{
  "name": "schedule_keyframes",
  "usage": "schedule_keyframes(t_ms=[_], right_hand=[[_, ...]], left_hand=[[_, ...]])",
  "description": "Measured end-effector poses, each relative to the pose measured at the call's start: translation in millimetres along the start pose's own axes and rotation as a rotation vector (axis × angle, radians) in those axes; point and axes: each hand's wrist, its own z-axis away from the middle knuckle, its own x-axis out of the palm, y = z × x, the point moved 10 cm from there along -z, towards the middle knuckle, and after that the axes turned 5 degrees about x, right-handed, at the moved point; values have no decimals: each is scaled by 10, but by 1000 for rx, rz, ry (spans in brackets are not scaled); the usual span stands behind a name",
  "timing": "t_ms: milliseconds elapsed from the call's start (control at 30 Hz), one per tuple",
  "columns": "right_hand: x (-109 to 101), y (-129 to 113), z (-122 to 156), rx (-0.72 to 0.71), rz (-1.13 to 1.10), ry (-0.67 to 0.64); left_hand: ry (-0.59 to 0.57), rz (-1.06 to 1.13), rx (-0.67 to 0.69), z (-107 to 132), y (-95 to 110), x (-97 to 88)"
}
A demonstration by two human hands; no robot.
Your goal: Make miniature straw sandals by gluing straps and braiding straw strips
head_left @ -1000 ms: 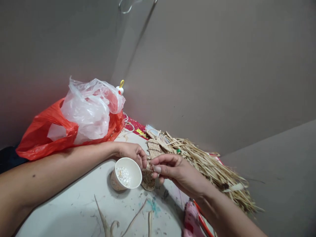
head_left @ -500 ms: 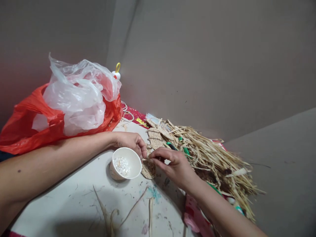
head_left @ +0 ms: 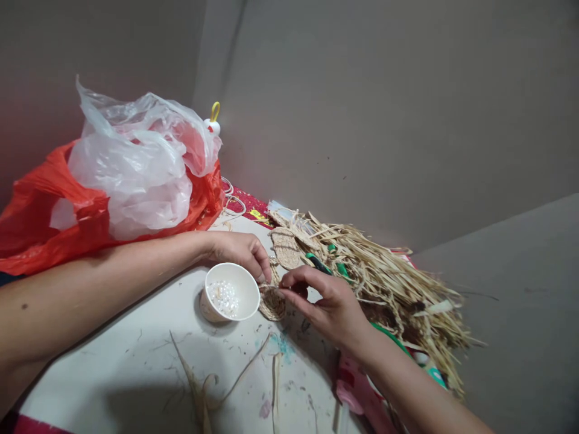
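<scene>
A small woven straw piece [head_left: 272,306] with a rounded end lies on the white board just right of a paper cup [head_left: 231,293] of white pearl-like beads. My left hand [head_left: 242,253] reaches behind the cup, its curled fingertips closed on the upper part of the straw piece. From the right, my right hand [head_left: 328,301] pinches thumb and forefinger together over the piece's right edge. A short pale strand seems to run between the two hands, but what the right fingertips hold is too small to make out.
Another woven piece [head_left: 286,247] lies behind the hands, beside a large bundle of dry straw [head_left: 384,265]. Dark-and-green handles [head_left: 318,263] poke out there. Red and clear plastic bags [head_left: 136,175] fill the back left. Loose straw strips [head_left: 276,392] and a pink object [head_left: 357,386] lie in front.
My right hand has drawn slightly to the right, widening the gap between its fingertips and my left hand. The left hand keeps its hold, and the whole view has shifted a little.
</scene>
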Motion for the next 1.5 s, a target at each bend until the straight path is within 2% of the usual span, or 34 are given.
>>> schedule_keyframes(t_ms=[167, 300, 567, 833, 1500], right_hand=[[26, -117, -30, -95, 46, 11], [97, -184, -86, -159, 15, -37], [176, -161, -140, -125, 25, -128], [216, -171, -157, -132, 35, -156], [253, -82, -132, -63, -69, -97]], left_hand=[[-1, -10, -5, -4, -3, 8], [18, -52, -13, -2, 2, 7], [15, -86, -15, -21, -9, -1], [7, -85, -32, -18, -19, 3], [-18, -28, -14, -8, -9, 53]])
